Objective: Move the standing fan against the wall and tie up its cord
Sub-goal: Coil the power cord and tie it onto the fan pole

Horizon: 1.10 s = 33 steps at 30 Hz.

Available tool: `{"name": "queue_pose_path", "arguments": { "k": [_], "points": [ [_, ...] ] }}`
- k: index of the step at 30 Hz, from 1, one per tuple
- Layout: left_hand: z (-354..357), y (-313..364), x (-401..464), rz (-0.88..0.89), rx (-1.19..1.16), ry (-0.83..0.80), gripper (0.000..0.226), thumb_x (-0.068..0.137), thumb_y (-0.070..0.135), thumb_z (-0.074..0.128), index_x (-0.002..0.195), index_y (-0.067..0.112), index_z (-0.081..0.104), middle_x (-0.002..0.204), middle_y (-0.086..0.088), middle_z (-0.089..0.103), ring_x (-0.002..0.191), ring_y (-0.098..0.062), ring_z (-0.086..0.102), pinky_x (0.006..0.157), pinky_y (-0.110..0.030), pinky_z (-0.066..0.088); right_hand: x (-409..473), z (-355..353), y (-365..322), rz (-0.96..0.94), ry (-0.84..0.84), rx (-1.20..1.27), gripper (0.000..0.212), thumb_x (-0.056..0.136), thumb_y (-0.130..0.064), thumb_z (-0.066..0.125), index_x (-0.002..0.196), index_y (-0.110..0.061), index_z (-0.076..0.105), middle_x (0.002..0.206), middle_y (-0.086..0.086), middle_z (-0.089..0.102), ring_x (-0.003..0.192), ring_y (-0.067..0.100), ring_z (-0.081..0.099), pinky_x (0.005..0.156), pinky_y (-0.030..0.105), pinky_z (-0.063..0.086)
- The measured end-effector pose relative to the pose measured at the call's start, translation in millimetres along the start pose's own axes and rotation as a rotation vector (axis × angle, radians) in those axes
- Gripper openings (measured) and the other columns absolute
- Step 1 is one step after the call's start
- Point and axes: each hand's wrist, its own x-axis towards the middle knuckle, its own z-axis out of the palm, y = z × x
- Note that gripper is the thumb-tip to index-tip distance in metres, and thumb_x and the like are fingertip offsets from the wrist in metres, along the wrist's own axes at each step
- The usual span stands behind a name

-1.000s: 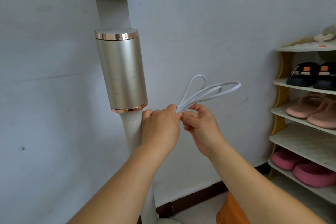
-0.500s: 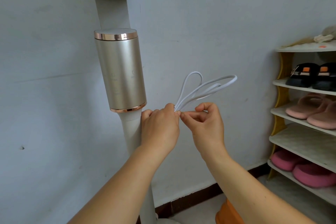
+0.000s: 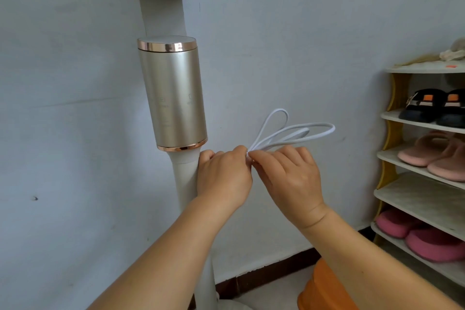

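Note:
The standing fan [image 3: 173, 98] stands close to the pale wall, with a champagne cylinder ringed in copper on its white pole; only the bottom of its head shows at the top. The white cord [image 3: 289, 132] is folded into several loops that stick out to the right. My left hand [image 3: 224, 176] grips the bundle's pinched end right beside the pole, just under the cylinder. My right hand [image 3: 289, 176] pinches the same spot from the right, fingertips touching the left hand's. The cord's plug and the fan's base are hidden.
A tiered shoe rack [image 3: 412, 191] with yellow posts stands at the right, holding black, pink and magenta slippers. An orange object [image 3: 324, 292] sits on the floor below my right forearm. A dark skirting strip [image 3: 266, 272] runs along the wall's foot.
My right hand has turned palm down and closed in on the pinch point. The cord loops have dropped and swung slightly. My left hand has stayed at the pole.

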Motion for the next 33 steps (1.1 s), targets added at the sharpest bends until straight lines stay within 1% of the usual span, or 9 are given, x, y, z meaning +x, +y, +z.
{"name": "queue_pose_path", "arguments": {
  "k": [4,8,11,14,16,20,26,30,33],
  "points": [
    [-1.0,-0.3,4.1,-0.002,-0.002,-0.038,0.021,0.095,0.02,0.027,0.077,0.021,0.037,0.057,0.009,0.038,0.067,-0.02,0.04,0.079,-0.027,0.021,10.1,-3.7,9.9,-0.167,-0.046,-0.027,0.015,0.077,-0.002,0.068,0.082,-0.015,0.076,0.065,-0.005,0.068,0.055,0.019,0.059,0.052,0.031,0.041],
    [-3.5,1.8,8.4,0.01,0.001,-0.076,0.019,0.09,0.015,0.023,0.083,0.024,0.038,0.06,0.008,0.042,0.068,-0.019,0.044,0.079,-0.03,0.022,22.2,-7.2,11.5,-0.188,-0.15,-0.083,0.024,0.073,0.004,0.061,0.087,-0.011,0.073,0.059,-0.002,0.062,0.055,0.022,0.055,0.059,0.029,0.031],
    [-6.8,5.4,12.6,-0.001,-0.021,-0.119,0.02,0.089,0.012,0.024,0.081,0.025,0.037,0.071,0.007,0.05,0.076,-0.022,0.051,0.078,-0.034,0.022,29.8,-8.5,12.6,-0.211,-0.228,-0.095,0.037,0.076,0.002,0.047,0.099,-0.009,0.073,0.065,0.0,0.065,0.058,0.024,0.058,0.057,0.032,0.04],
    [-8.8,4.9,17.5,-0.025,-0.046,-0.174,0.022,0.092,0.017,0.024,0.087,0.024,0.044,0.092,0.004,0.064,0.091,-0.022,0.058,0.08,-0.035,0.023,38.2,-8.0,16.1,-0.165,-0.321,-0.037,0.027,0.073,0.001,0.067,0.097,-0.008,0.074,0.064,0.004,0.067,0.057,0.026,0.06,0.055,0.032,0.044],
    [-9.7,3.4,20.5,-0.046,-0.041,-0.218,0.025,0.095,0.023,0.024,0.092,0.023,0.049,0.099,0.002,0.066,0.091,-0.022,0.057,0.08,-0.034,0.023,46.0,-9.0,18.7,-0.072,-0.405,0.069,0.027,0.069,-0.008,0.079,0.096,-0.006,0.073,0.062,0.007,0.069,0.057,0.029,0.061,0.055,0.035,0.045],
    [-12.1,3.2,25.4,-0.072,-0.051,-0.268,0.029,0.095,0.024,0.024,0.095,0.022,0.053,0.101,0.001,0.065,0.093,-0.023,0.057,0.08,-0.036,0.024,63.1,-9.8,25.5,-0.053,-0.606,0.149,0.017,0.086,-0.021,0.062,0.097,-0.013,0.073,0.074,0.009,0.069,0.071,0.031,0.057,0.063,0.033,0.03],
    [-14.8,4.8,27.0,-0.073,-0.05,-0.314,0.036,0.097,0.027,0.023,0.098,0.02,0.058,0.1,0.001,0.065,0.095,-0.022,0.057,0.082,-0.037,0.024,72.0,-5.2,31.5,-0.135,-0.633,0.141,0.024,0.094,-0.023,0.05,0.096,-0.025,0.073,0.086,0.002,0.067,0.086,0.024,0.053,0.068,0.026,0.02],
    [-15.9,4.4,25.2,-0.07,-0.041,-0.297,0.039,0.098,0.031,0.021,0.095,0.019,0.058,0.094,0.001,0.064,0.086,-0.022,0.056,0.079,-0.035,0.024,75.8,-1.1,30.6,-0.078,-0.662,0.183,0.024,0.093,-0.02,0.049,0.098,-0.027,0.071,0.087,0.001,0.067,0.09,0.024,0.054,0.07,0.028,0.028],
    [-16.4,4.6,26.3,-0.083,-0.052,-0.281,0.038,0.098,0.032,0.021,0.09,0.02,0.056,0.087,0.001,0.06,0.085,-0.023,0.056,0.079,-0.037,0.025,75.3,-3.6,30.5,-0.001,-0.6,0.269,0.018,0.09,-0.02,0.056,0.101,-0.023,0.07,0.086,-0.003,0.071,0.088,0.02,0.055,0.072,0.028,0.031]
  ]
}}
